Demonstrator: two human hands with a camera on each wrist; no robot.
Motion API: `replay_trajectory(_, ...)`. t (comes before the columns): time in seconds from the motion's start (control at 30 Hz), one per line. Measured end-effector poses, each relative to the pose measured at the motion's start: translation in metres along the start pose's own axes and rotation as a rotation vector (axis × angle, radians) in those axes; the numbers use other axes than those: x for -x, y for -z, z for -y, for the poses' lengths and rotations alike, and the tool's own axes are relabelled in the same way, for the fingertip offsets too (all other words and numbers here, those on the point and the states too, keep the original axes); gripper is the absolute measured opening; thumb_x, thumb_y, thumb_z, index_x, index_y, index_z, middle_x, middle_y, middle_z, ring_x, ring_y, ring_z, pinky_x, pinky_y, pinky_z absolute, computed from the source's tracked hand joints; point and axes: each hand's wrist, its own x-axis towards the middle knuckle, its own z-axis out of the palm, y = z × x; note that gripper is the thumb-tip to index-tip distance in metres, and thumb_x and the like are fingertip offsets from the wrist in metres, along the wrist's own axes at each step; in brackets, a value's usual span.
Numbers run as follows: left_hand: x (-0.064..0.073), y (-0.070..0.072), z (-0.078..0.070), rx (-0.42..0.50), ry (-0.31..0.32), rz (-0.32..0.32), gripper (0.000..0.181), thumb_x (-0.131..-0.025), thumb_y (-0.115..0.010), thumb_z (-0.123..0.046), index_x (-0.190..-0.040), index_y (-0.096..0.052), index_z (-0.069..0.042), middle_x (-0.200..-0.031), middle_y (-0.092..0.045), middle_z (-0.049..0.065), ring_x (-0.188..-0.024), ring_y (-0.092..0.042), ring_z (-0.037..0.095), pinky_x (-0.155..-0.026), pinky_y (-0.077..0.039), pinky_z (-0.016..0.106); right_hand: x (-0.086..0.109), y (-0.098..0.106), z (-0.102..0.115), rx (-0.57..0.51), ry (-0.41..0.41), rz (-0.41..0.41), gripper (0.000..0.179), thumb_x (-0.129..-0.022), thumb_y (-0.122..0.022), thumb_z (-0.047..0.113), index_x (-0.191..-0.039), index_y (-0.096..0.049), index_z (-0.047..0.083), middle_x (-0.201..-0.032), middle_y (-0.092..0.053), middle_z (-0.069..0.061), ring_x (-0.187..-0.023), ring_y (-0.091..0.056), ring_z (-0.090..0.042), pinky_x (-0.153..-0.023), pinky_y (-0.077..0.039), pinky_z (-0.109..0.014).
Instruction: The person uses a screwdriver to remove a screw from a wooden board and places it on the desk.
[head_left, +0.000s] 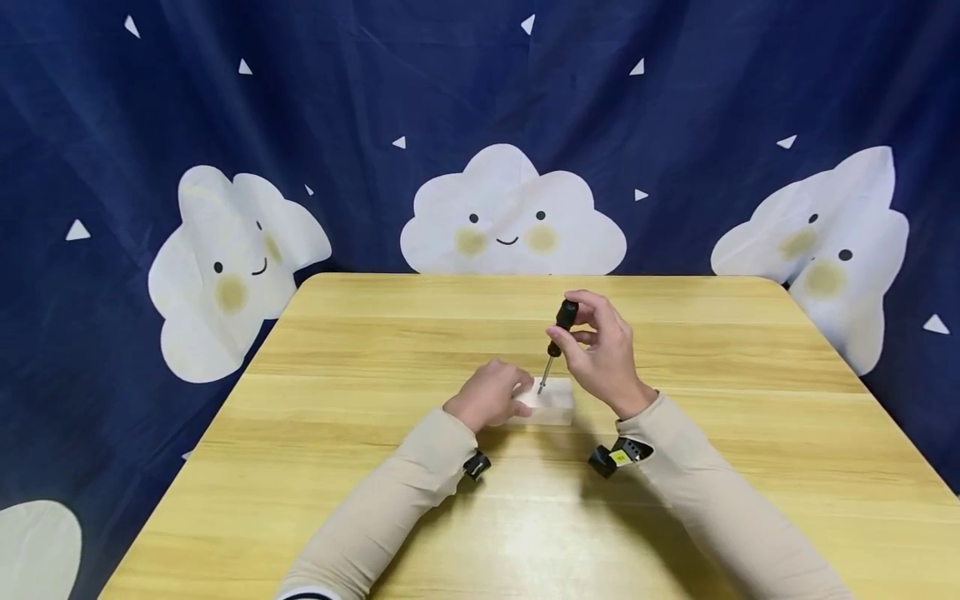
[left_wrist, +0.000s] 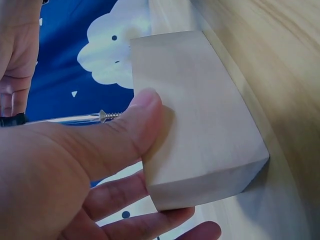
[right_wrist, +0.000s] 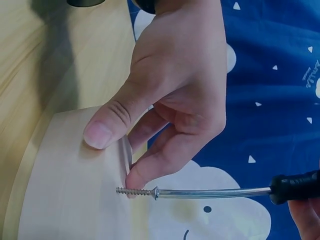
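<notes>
A pale wooden block (head_left: 557,402) lies on the table, and my left hand (head_left: 491,395) grips its left end. The thumb (left_wrist: 145,112) presses the near side while fingers curl round the end in the left wrist view. My right hand (head_left: 606,354) holds a screwdriver (head_left: 565,317) by its black handle, the shaft slanting down and left over the block. A threaded screw (right_wrist: 135,191) sits at the screwdriver's tip, its point toward the block's top. Whether the screw's point touches the wood I cannot tell; the left thumb hides it in the left wrist view.
The wood-grain table (head_left: 360,350) extends on every side of the hands. Behind it hangs a dark blue curtain (head_left: 360,83) printed with white clouds and triangles. Each wrist wears a strapped black camera, the right one (head_left: 602,461) close above the tabletop.
</notes>
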Motion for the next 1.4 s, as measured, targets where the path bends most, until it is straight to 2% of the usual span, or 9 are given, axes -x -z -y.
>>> replay_trajectory(0.13,0.001,-0.001,0.001,-0.004,-0.007,0.001,0.02,-0.08,-0.079,-0.028,-0.09,-0.067,-0.016,-0.073,-0.055,-0.004,-0.074,-0.051,0.015,-0.069,-0.044,0.027,-0.004,0.001,0.018,0.026,0.041,-0.004,0.05,-0.067,-0.076,-0.023,-0.11,-0.051,-0.016,-0.088,-0.056,-0.028,-0.072,-0.061,-0.037,-0.056,-0.057,-0.036)
replay_trajectory(0.2,0.0,-0.002,0.002,-0.011,-0.02,-0.004,0.02,-0.08,-0.079,-0.028,-0.088,-0.066,-0.015,-0.072,-0.053,-0.004,-0.073,-0.051,0.015,-0.068,-0.044,0.028,-0.001,-0.001,0.012,0.032,0.04,-0.019,0.053,-0.064,-0.079,-0.021,-0.11,-0.053,-0.015,-0.088,-0.054,-0.028,-0.071,-0.06,-0.037,-0.054,-0.057,-0.038)
replay_trajectory(0.5,-0.003,0.0,0.0,0.003,0.0,0.007,0.019,-0.08,-0.079,-0.027,-0.093,-0.069,-0.016,-0.076,-0.057,-0.005,-0.075,-0.052,0.015,-0.07,-0.045,0.027,0.007,-0.004,-0.019,0.019,0.014,-0.033,0.055,-0.069,-0.081,-0.012,-0.118,-0.058,-0.006,-0.088,-0.059,-0.018,-0.073,-0.063,-0.028,-0.055,-0.054,-0.02)
replay_trajectory(0.63,-0.001,0.0,0.0,0.003,0.015,0.014,0.022,-0.08,-0.079,-0.027,-0.096,-0.069,-0.015,-0.077,-0.058,-0.005,-0.075,-0.053,0.014,-0.071,-0.046,0.028,0.008,-0.005,-0.021,-0.022,0.016,-0.005,0.056,-0.07,-0.078,-0.016,-0.12,-0.056,-0.008,-0.089,-0.063,-0.02,-0.073,-0.065,-0.029,-0.057,-0.056,-0.024)
replay_trajectory(0.8,-0.001,0.0,0.0,-0.016,0.018,0.001,0.025,-0.079,-0.08,-0.029,-0.081,-0.059,-0.015,-0.069,-0.05,-0.004,-0.071,-0.049,0.015,-0.067,-0.042,0.028,0.009,-0.009,-0.021,-0.007,0.024,-0.02,0.06,-0.066,-0.082,-0.015,-0.12,-0.056,-0.008,-0.094,-0.059,-0.023,-0.077,-0.063,-0.032,-0.056,-0.057,-0.033)
replay_trajectory(0.93,0.0,-0.001,-0.002,-0.012,0.027,-0.011,0.027,-0.078,-0.081,-0.03,-0.082,-0.059,-0.013,-0.072,-0.054,-0.002,-0.074,-0.052,0.016,-0.07,-0.045,0.028,0.011,-0.012,-0.018,0.021,-0.001,-0.105,0.059,-0.065,-0.084,-0.011,-0.117,-0.058,-0.006,-0.093,-0.054,-0.022,-0.075,-0.061,-0.03,-0.058,-0.056,-0.025)
replay_trajectory(1.07,0.001,-0.002,-0.003,-0.006,0.039,-0.015,0.03,-0.077,-0.081,-0.03,-0.096,-0.067,-0.011,-0.091,-0.066,0.0,-0.088,-0.059,0.018,-0.082,-0.05,0.031,0.012,-0.012,-0.016,0.012,-0.007,-0.15,0.053,-0.068,-0.082,-0.012,-0.116,-0.06,-0.005,-0.09,-0.054,-0.02,-0.071,-0.06,-0.028,-0.059,-0.051,-0.013)
replay_trajectory(1.27,0.002,-0.002,-0.003,-0.018,0.048,-0.02,0.033,-0.078,-0.081,-0.03,-0.102,-0.068,-0.012,-0.098,-0.067,0.0,-0.091,-0.06,0.018,-0.084,-0.049,0.032,0.008,-0.01,-0.016,-0.039,0.021,-0.079,0.051,-0.072,-0.077,-0.016,-0.119,-0.059,-0.009,-0.089,-0.057,-0.02,-0.074,-0.061,-0.028,-0.061,-0.052,-0.015)
replay_trajectory(1.4,0.001,-0.002,-0.003,-0.017,0.059,-0.014,0.036,-0.078,-0.081,-0.031,-0.106,-0.068,-0.012,-0.102,-0.068,0.0,-0.094,-0.061,0.018,-0.085,-0.05,0.031,0.003,-0.008,-0.01,-0.105,-0.006,-0.017,0.052,-0.07,-0.073,-0.023,-0.119,-0.055,-0.015,-0.09,-0.06,-0.023,-0.077,-0.063,-0.028,-0.064,-0.055,-0.019)
